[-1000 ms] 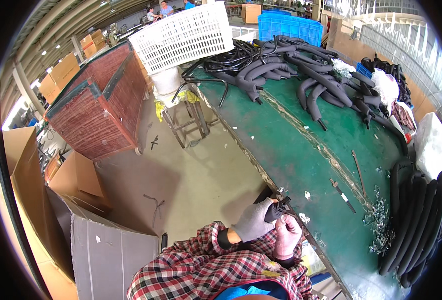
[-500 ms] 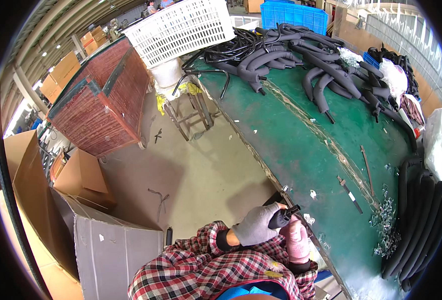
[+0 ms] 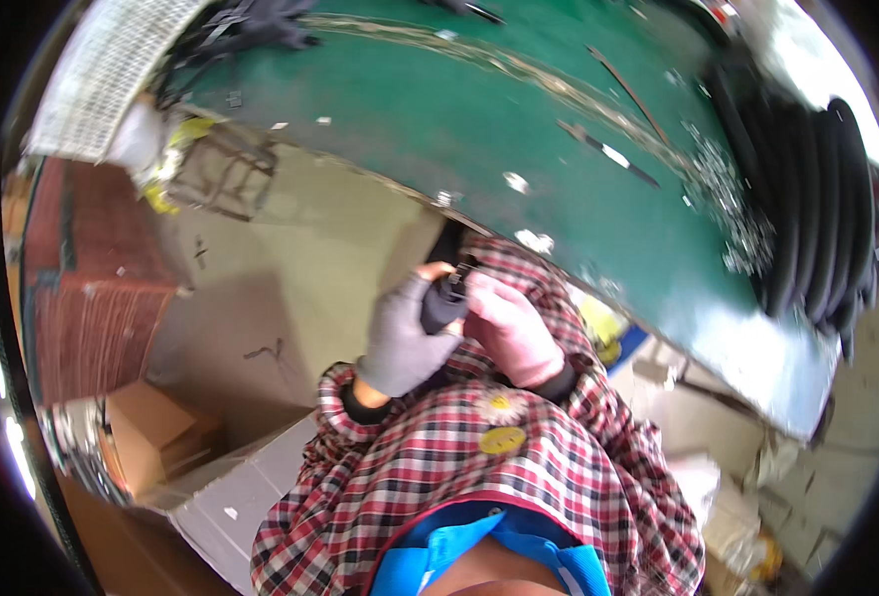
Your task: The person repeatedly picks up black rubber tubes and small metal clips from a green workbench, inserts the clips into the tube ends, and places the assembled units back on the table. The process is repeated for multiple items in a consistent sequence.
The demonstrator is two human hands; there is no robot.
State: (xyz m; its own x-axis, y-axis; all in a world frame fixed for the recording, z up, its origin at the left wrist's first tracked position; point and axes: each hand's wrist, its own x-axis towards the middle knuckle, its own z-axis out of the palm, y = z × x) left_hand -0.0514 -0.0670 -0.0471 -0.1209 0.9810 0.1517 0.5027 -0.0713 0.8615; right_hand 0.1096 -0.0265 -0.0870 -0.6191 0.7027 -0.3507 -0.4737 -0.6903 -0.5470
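Wrapped in a grey glove, my left hand [image 3: 403, 336] grips a black foam-covered tube [image 3: 442, 306] by its end, in front of my checked smock. My right hand [image 3: 515, 332], in a pink glove, is closed against the other side of the same tube, its fingers at the narrower black tip. Between the gloves only a short stretch of the tube shows; the rest is hidden. Both hands are just off the edge of the green table [image 3: 410, 109].
A knife [image 3: 610, 155] and a thin strip [image 3: 628, 91] lie on the table, near clear plastic scraps [image 3: 732, 204]. Long black foam tubes [image 3: 807, 199] are stacked at the right. To the left stand a stool [image 3: 223, 174], a red-brown crate [image 3: 107, 328] and cardboard boxes [image 3: 156, 432].
My view has swung right and down, so the table appears turned and the far pile is mostly out of sight. Both hands still hold the tube, closer to my chest.
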